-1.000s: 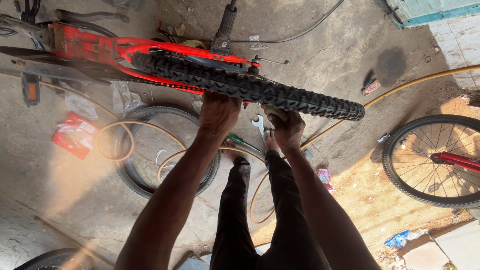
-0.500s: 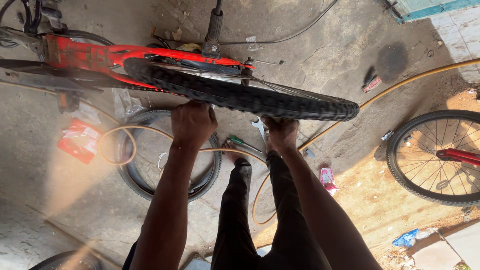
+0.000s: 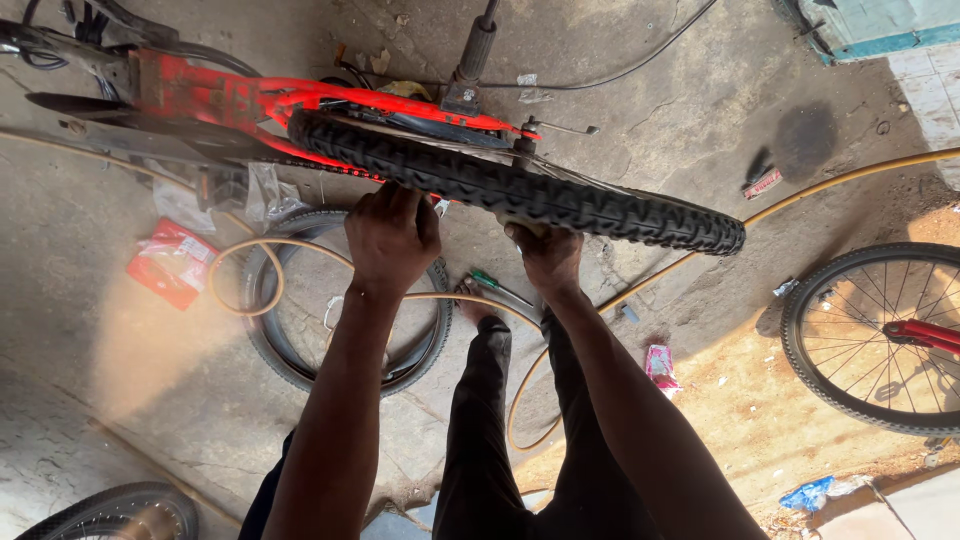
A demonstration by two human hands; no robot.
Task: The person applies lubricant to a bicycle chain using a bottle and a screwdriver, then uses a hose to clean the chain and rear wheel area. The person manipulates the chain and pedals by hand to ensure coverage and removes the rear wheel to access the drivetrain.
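Note:
A red bicycle frame lies across the top of the head view, with a black knobby tyre on its wheel running from centre to right. My left hand grips the near side of the tyre close to the frame. My right hand presses up against the tyre's underside a little further right, fingers curled on its edge. Both forearms reach up from below. My legs in dark trousers stand between them.
A loose black tyre lies on the concrete floor with a yellowish hose looped over it. A red packet lies left. Another bicycle wheel stands at the right, and small tools lie by my foot.
The view has shifted, so the bicycle and tyre sit further right. My left hand moved from below the tyre up onto it. My right hand stays on the tyre's lower edge.

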